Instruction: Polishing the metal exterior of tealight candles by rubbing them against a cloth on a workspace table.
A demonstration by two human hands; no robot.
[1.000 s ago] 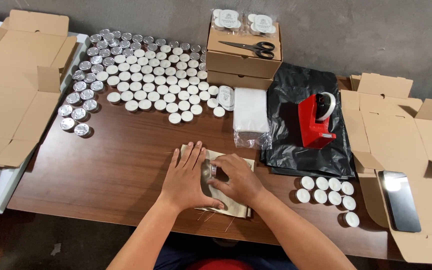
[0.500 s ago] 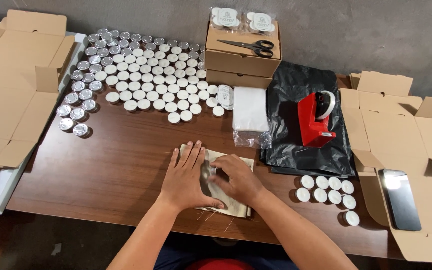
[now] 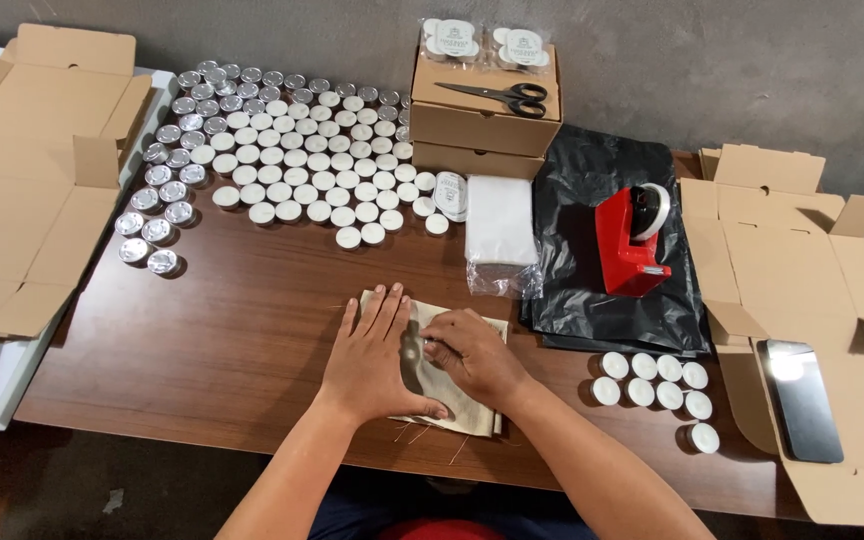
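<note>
Cloth pouch [image 3: 472,400], lower centre of counter [image 3: 252,340]: left hand [image 3: 377,350] spread flat on it; right hand [image 3: 472,355] pinching its middle.

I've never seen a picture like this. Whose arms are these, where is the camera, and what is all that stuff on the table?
The camera sits on a person's head and looks down, so the two bare arms are that person's own. Both hands press on a small beige cloth pouch on the brown table: the left hand lies flat on it, and the right hand pinches something small on it that I cannot make out. Behind them lie many small round candles, stacked boxes with scissors on top, a red tape dispenser on black plastic, and flat cardboard at each side.
</note>
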